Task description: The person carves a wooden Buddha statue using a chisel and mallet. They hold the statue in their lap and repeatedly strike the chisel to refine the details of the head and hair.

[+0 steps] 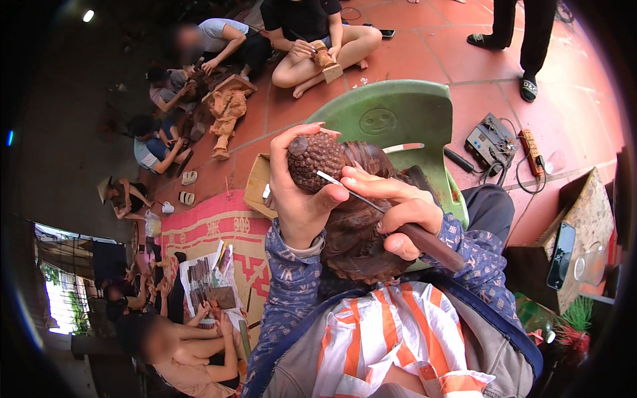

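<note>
Fingers of the left hand (298, 199) wrap the knobbly carved wooden figure (316, 161), probably hard, heavy, grippy; right hand (391, 212) pinches a slim carving tool (398, 222).

The carved wooden figure (352, 219) is dark reddish brown, its head (316, 160) covered in a pattern of small round bumps. The carving tool (398, 222) across it has a pale silver blade and a dark brown handle. Behind the figure stands a light green plastic chair (398, 113) with a smiling face moulded into its back. The sleeves (285, 292) below the figure are blue with a small pale print, and the cloth (391, 338) beneath them is striped orange and white. Left of the figure lies a red and tan patterned mat (219, 229) on terracotta red floor tiles (431, 60).
</note>
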Tool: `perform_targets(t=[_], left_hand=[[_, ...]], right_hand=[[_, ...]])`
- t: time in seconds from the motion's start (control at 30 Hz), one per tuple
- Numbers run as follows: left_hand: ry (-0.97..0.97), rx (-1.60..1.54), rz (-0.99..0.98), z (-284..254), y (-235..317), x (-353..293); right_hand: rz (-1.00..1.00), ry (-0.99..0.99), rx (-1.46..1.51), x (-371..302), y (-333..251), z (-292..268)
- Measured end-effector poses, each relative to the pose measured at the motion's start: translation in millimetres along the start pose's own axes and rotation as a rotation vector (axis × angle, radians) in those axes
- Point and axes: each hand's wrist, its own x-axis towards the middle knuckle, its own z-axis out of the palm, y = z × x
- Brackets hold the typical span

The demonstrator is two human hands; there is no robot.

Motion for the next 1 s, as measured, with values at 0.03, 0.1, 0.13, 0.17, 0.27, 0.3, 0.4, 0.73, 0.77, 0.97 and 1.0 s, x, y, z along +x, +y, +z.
perform_targets(t=[0.03, 0.1, 0.13, 0.17, 0.27, 0.3, 0.4, 0.73, 0.77, 0.97, 1.0], left_hand=[[-0.004, 0.006, -0.002, -0.2, 0.2, -0.1], [-0.012, 0.017, -0.006, -0.7, 0.8, -0.4], [-0.012, 0.023, -0.003, -0.8, 0.5, -0.3], [-0.013, 0.029, 0.000, -1.0, 0.3, 0.0], [-0.015, 0.051, 0.009, -2.0, -0.6, -0.2], [-0.015, 0.059, 0.012, -2.3, -0.8, -0.5], [-0.005, 0.063, -0.001, -1.9, 2.6, -0.7], [-0.005, 0.068, 0.001, -1.3, 1.3, 0.9], [-0.003, 0.066, -0.006, -1.0, 2.7, 1.0], [-0.008, 0.072, -0.017, -0.1, 3.5, -0.1], [-0.006, 0.068, -0.019, 0.1, 3.7, -0.3]], right_hand=[[0.002, -0.002, -0.016, 0.4, 0.3, 0.9], [0.006, -0.005, -0.048, 1.8, -0.2, 1.9], [0.009, -0.005, -0.057, 2.2, -0.6, 1.7], [0.012, -0.006, -0.067, 2.8, -1.1, 1.4], [0.024, -0.029, -0.117, 6.1, -5.9, 0.4], [0.029, -0.040, -0.138, 7.5, -8.1, 0.3], [0.052, -0.036, -0.172, 11.4, -14.5, 2.5], [0.042, 0.074, -0.186, 5.0, -13.5, 18.0], [0.050, 0.077, -0.172, 4.7, -13.3, 17.9], [0.080, 0.080, -0.152, 6.3, -17.1, 14.2], [0.079, 0.077, -0.169, 7.7, -18.8, 14.9]])
